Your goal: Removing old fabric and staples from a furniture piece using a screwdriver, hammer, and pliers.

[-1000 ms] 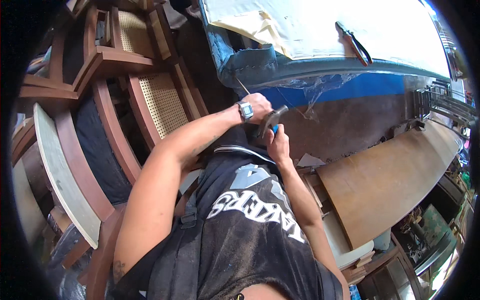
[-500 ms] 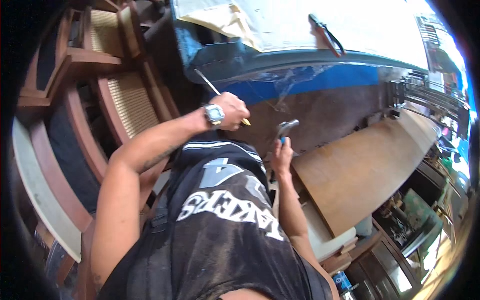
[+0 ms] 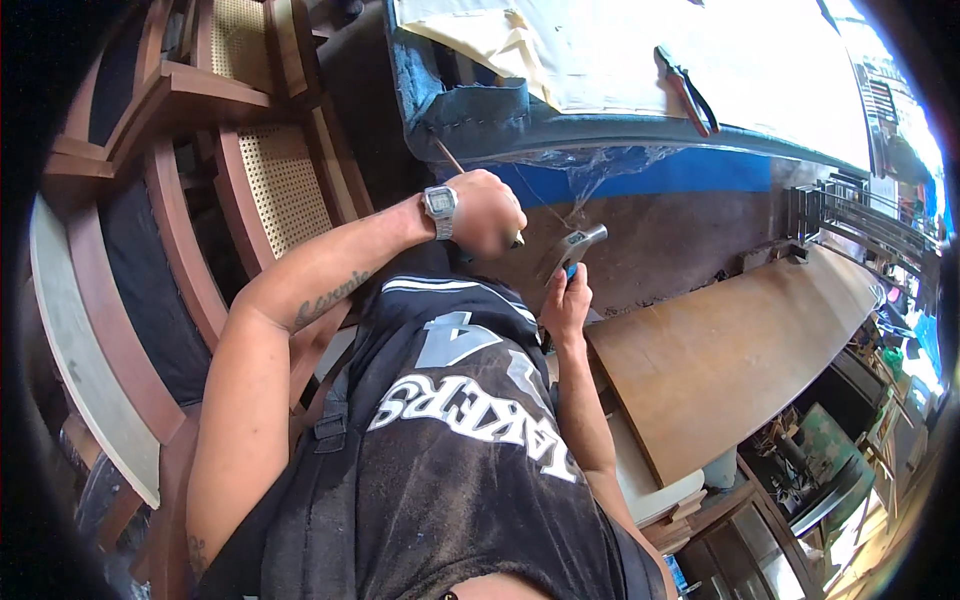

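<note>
My left hand (image 3: 482, 212), with a watch on its wrist, is closed round a screwdriver (image 3: 447, 156). Its thin shaft points up and left to the edge of a blue upholstered piece (image 3: 470, 112); whether the tip touches the fabric I cannot tell. The handle is mostly hidden in the fist. My right hand (image 3: 567, 306) grips a claw hammer (image 3: 582, 242) by its blue handle, the metal head raised just right of my left fist. White and cream cloth (image 3: 600, 55) covers the upholstered piece's upward side, and pliers with dark and red handles (image 3: 688, 95) lie on it.
Wooden chair frames with woven cane panels (image 3: 285, 190) stand close on the left. A large brown board (image 3: 730, 360) lies to the right. Clear plastic film (image 3: 600, 170) hangs along the upholstered piece's near edge. Dark furniture and clutter (image 3: 820, 450) fill the lower right.
The view has shifted, so the upholstered piece and chairs sit farther right in it. The hammer's head has turned and stands slightly higher, nearer my left fist. Both hands keep their hold.
</note>
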`<action>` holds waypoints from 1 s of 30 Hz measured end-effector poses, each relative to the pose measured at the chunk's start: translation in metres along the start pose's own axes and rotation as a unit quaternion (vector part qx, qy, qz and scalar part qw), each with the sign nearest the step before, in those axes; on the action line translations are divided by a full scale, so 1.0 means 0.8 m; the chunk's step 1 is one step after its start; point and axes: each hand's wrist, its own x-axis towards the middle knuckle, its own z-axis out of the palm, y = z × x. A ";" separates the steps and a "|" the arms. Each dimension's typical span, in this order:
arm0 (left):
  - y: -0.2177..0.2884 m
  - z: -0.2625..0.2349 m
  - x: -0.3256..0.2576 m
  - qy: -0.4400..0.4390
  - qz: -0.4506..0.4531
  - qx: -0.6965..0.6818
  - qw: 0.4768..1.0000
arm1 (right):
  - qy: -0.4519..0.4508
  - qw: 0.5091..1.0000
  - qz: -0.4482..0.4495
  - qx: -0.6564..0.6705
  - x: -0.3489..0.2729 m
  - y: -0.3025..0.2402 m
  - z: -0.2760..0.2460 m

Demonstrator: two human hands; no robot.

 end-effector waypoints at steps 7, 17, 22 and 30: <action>-0.010 -0.012 -0.006 -0.014 0.024 -0.033 0.999 | 0.017 0.994 -0.071 0.075 0.004 -0.045 -0.010; -0.013 -0.021 0.004 -0.001 0.029 -0.072 0.997 | 0.002 0.968 -0.233 0.096 0.013 -0.043 0.030; -0.081 0.085 -0.011 -0.169 -0.102 0.183 0.963 | -0.145 0.980 0.040 -0.132 0.001 -0.009 0.036; -0.017 0.049 0.001 -0.161 -0.107 0.151 0.969 | 0.007 0.995 0.083 -0.051 -0.035 0.033 -0.016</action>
